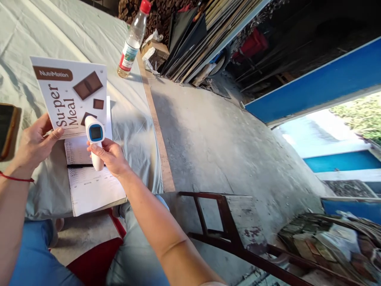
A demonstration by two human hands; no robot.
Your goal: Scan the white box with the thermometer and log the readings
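A white box (71, 95) printed "NutriMotion Su-per Meal" with chocolate pieces stands tilted above the table. My left hand (37, 143) grips its lower left corner, thumb on the front face. In my right hand (110, 157) is a white infrared thermometer (95, 133), its blue-framed dark screen facing me and its nose toward the box. The fingers wrap round its handle. Beneath both hands lies an open notebook (95, 194) with handwriting, and a black pen (79, 166) rests across it, partly hidden by the thermometer and my right hand.
On the cloth-covered table (131, 131) stand a red-capped bottle (129, 51) at the far right and a phone (7, 129) at the left edge. A wooden chair (226, 222), a rubble pile (333, 246) and stacked boards (193, 43) are on the concrete floor.
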